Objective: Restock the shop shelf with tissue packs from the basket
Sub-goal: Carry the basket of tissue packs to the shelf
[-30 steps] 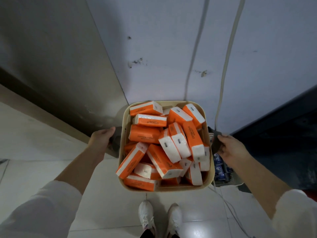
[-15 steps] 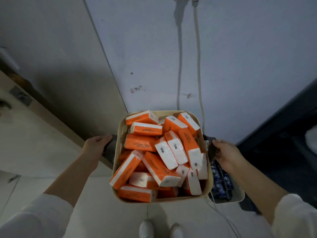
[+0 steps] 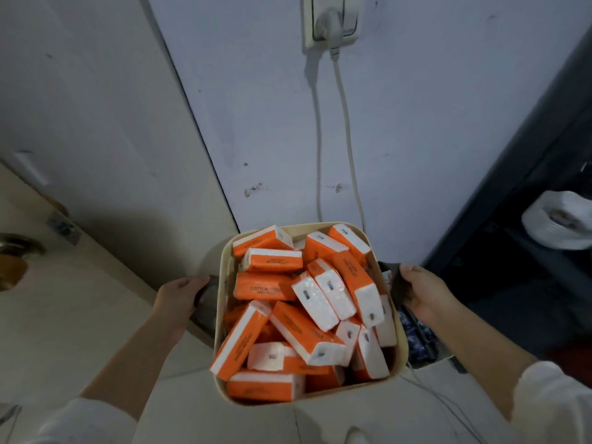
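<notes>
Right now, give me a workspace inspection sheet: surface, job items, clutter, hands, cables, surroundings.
Surface: pale floor.
Job's things: cream basket held off the floor, piled with loose orange-and-white tissue packs; dark shelf unit at right.
Clutter: blue-patterned items low beside the basket; white wrapped bundle on the dark unit.
Hands: left hand and right hand each grip a dark side handle of the basket.
Cables: plug in a wall socket; cord hangs down behind the basket; thin cables on the floor.
Surroundings: pale wall; door with knob at left.
</notes>
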Motion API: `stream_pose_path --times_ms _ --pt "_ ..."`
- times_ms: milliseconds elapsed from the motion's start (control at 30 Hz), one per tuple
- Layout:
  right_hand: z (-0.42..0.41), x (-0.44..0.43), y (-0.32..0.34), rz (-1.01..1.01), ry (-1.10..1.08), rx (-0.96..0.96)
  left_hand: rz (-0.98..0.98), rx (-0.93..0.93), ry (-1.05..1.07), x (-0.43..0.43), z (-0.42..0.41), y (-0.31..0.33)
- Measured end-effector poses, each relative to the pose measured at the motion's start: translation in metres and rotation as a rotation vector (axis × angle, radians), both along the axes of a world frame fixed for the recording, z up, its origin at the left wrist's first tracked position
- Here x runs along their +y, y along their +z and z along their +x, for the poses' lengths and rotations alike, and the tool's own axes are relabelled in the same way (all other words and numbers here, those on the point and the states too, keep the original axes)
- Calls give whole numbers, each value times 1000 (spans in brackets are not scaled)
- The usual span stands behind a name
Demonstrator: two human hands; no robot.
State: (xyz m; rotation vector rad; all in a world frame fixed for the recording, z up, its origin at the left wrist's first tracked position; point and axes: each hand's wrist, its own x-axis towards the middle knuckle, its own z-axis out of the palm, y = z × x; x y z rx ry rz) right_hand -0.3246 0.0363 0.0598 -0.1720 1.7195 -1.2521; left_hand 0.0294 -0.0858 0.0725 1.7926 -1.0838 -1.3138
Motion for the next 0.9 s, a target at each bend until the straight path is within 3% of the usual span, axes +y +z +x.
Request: stream_pose_path --times_ms 433,900 --pt "77 91 12 -1 -406 -29 -10 37 -361 -9 23 19" --pt "79 236 15 -23 -874 -46 23 94 -753 50 -82 20"
